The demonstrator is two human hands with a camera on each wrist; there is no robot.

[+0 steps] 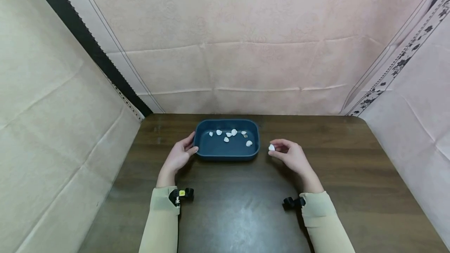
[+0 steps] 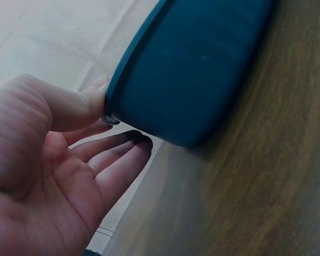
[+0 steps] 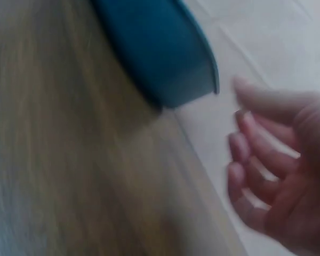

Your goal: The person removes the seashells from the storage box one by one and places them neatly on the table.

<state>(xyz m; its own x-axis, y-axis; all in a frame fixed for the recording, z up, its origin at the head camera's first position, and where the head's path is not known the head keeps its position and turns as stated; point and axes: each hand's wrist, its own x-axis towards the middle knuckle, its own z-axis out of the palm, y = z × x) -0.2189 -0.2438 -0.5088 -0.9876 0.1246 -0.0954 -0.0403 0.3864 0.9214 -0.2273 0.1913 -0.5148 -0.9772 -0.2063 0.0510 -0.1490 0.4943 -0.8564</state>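
My sleeves (image 1: 163, 218) are cut off below, over the bench (image 1: 232, 221). My right hand (image 1: 288, 156) pinches a white piece (image 1: 272, 147) at the fingertips, just right of the blue tray (image 1: 226, 152); that wrist view blurs it away! My left hand (image 1: 178, 156) grips the tray's left rim, some fingers hidden. Inside, small white pieces (image 1: 234, 132) lie scattered; pale cloth (image 1: 228, 69) behind.

A dark blue tray (image 1: 225, 150) beside the left fingers (image 1: 188, 139) bears white pieces (image 1: 234, 132); between the right fingertips (image 1: 274, 142) shows another white piece (image 1: 271, 147); brown wood-grained table (image 1: 239, 194) lies beneath, pale pink cloth (image 1: 232, 69) beyond
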